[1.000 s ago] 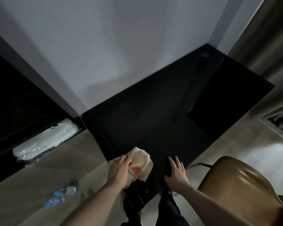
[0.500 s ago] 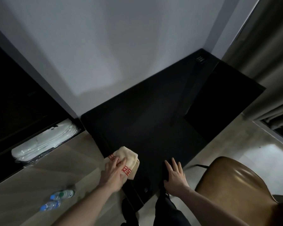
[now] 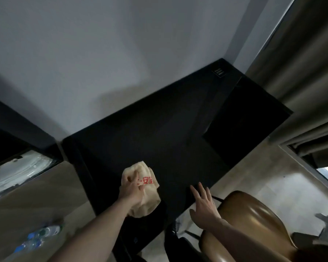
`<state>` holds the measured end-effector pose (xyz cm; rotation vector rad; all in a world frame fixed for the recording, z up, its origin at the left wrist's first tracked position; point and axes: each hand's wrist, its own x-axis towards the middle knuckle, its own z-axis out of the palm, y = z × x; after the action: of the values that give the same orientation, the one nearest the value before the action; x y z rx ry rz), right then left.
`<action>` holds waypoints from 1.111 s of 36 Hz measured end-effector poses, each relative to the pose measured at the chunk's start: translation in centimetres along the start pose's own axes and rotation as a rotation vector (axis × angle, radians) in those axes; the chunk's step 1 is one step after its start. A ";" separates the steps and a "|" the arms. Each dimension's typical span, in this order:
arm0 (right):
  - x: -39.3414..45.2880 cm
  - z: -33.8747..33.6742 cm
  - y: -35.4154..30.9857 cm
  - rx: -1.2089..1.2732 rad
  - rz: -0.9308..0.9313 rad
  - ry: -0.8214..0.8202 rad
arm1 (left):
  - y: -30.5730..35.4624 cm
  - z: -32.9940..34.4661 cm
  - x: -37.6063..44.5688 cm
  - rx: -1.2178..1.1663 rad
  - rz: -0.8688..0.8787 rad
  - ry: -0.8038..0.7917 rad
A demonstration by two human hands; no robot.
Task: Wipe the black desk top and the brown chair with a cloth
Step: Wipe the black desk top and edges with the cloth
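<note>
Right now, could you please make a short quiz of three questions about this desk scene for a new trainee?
1. True or false: the left hand presses the cream cloth on the black desk top.
2. What is the right hand doing? A) gripping the cloth B) lying open with straight fingers at the near edge of the desk C) holding a bottle
3. Fill in: the brown chair stands on the person's ____ side.

Key:
1. True
2. B
3. right
</note>
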<state>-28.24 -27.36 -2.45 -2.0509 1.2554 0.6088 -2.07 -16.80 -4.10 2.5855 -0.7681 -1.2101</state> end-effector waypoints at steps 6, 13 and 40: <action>1.5 -3.1 2.2 -0.022 -0.024 -0.011 | 5.0 0.9 0.0 -0.040 0.156 -0.032; 2.6 -4.9 -1.8 -0.019 -0.108 -0.032 | 2.7 0.4 -3.5 -0.256 0.084 -0.030; 5.8 0.5 -17.3 -0.367 -0.275 -0.153 | -9.5 0.8 -7.1 0.237 0.006 -0.146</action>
<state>-10.15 -24.74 -1.79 -2.3686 0.7970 0.8955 -2.91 -4.98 -3.39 2.6976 -1.0033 -1.3968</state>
